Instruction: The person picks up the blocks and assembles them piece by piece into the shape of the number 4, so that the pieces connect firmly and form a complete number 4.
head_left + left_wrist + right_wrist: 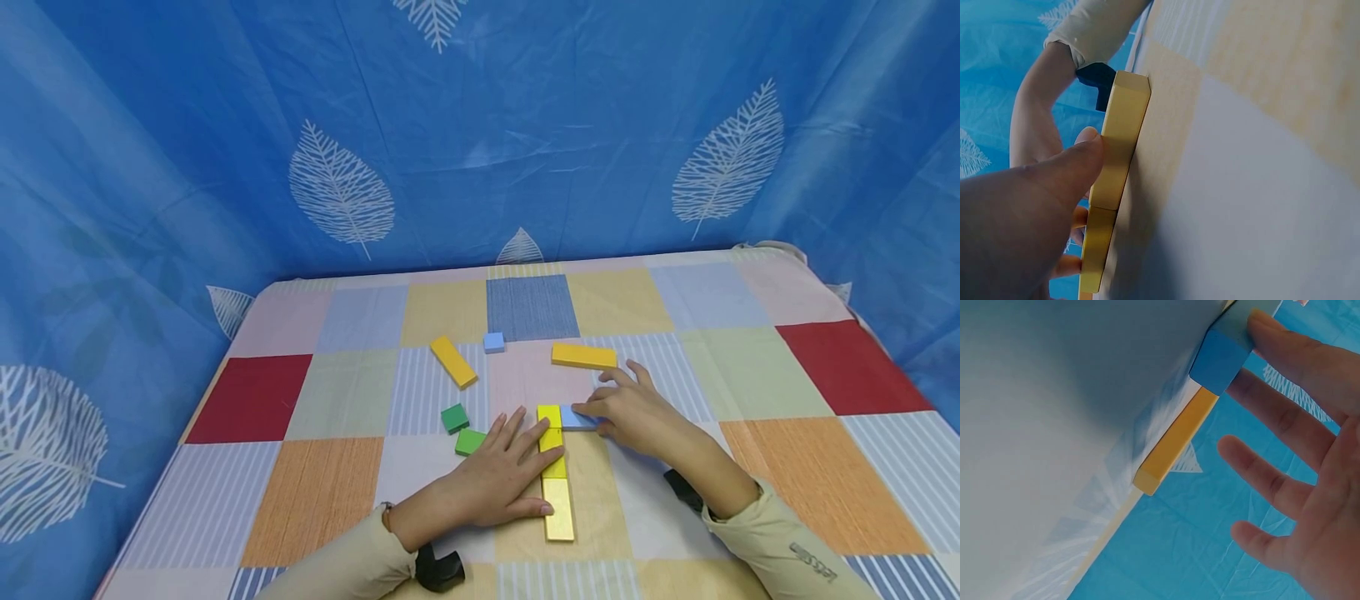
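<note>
Currently hands-on atop multicoloured patchwork cloth [813, 467]

See red, orange, denim-blue & striped squares on same; at back + both sides, find shiny blue fabric hanging [570, 150] w/ white leaf prints.

Approx. centre-front, see bright-yellow square block [549, 412], bright-yellow rectangular block [556, 469] & pale-yellow rectangular block [559, 521] in a row, end to end; plus light-blue rectangular block [577, 423] touching R side of square one.

Over row, find left hand [495, 479] w/ fingers spread wide, thumb at pale block's edge. At light-blue block, find right hand [641, 414], holding same betw. thumb & index, other fingers fanned.

Via head cam only: see dark-green block [454, 418], light-green block [469, 442], small light-blue block [493, 342] & slanted long orange-yellow block [453, 362]. Via head + R wrist cams: second long orange-yellow block [584, 357], near R fingers.

Via L wrist cam: get seam betw. yellow blocks; beyond, black wrist mount [1102, 81] by beige sleeve [1099, 31]. Via R wrist cam: get light-blue block's end face.
</note>
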Demonstrator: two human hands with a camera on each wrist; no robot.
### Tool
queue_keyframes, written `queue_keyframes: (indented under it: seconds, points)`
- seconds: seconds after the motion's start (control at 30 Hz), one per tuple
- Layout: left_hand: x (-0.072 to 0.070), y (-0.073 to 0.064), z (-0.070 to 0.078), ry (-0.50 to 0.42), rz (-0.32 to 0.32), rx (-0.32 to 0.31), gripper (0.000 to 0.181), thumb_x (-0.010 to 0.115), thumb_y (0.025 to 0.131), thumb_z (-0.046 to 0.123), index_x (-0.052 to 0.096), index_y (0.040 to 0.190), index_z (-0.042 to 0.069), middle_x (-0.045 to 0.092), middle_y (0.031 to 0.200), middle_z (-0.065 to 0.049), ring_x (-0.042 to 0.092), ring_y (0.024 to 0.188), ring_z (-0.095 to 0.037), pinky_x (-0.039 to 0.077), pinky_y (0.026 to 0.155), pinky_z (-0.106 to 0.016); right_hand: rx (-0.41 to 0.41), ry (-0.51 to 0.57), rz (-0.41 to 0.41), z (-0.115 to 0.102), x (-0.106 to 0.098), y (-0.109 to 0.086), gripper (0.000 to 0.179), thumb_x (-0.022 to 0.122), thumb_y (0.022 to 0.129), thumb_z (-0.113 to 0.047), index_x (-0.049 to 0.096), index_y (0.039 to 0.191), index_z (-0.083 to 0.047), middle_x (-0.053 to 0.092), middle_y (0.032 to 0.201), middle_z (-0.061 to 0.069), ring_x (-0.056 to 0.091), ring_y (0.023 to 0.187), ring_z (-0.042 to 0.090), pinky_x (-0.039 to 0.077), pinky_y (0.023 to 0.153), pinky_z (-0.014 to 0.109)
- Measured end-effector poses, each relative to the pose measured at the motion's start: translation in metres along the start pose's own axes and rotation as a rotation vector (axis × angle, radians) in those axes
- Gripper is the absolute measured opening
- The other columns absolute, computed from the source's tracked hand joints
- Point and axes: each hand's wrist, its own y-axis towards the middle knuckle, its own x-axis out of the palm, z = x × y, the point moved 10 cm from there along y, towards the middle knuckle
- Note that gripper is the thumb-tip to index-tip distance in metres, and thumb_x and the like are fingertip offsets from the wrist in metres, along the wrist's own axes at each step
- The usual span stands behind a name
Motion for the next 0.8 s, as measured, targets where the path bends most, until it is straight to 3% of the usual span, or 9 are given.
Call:
queue_keyframes:
  seconds: [0.8]
  points:
    - [0.0014,0.0003,-0.0004,-0.003,0.018,0.008,0.064,0.035,0.090,0.059,0.030,0.143,0.024,0.021,0.151,-0.007,0.013,0.138,-0.040,0.021,0.108,-0.053,-0.018,0.041,-0.009,0.0001,0.0004,-0.0003,0.036,0.076,0.072,-0.022,0.070,0.107,-0.019,0.069,0.099,0.001,0.051,0.111,0.034,0.028,0.093,0.065]
